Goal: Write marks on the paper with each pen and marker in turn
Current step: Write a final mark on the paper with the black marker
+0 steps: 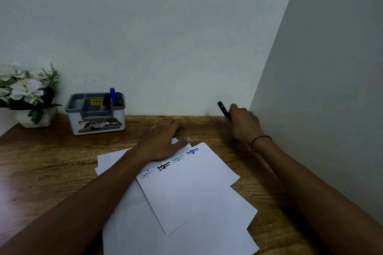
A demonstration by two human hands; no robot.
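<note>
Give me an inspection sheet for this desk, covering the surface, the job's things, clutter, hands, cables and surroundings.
Surface: wooden desk, pushed into a wall corner.
Job's things: top sheet of paper lies on a loose stack and carries four marks in a row, thin blue, black, teal, blue. A grey organiser holds several pens and markers.
Clutter: white flowers in a white pot at the far left.
Hands: left hand rests flat on the top edge of the paper. Right hand grips a black pen, away from the paper near the wall.
Cables: nothing seen.
Surroundings: plain walls; a thin black band on the right wrist.
</note>
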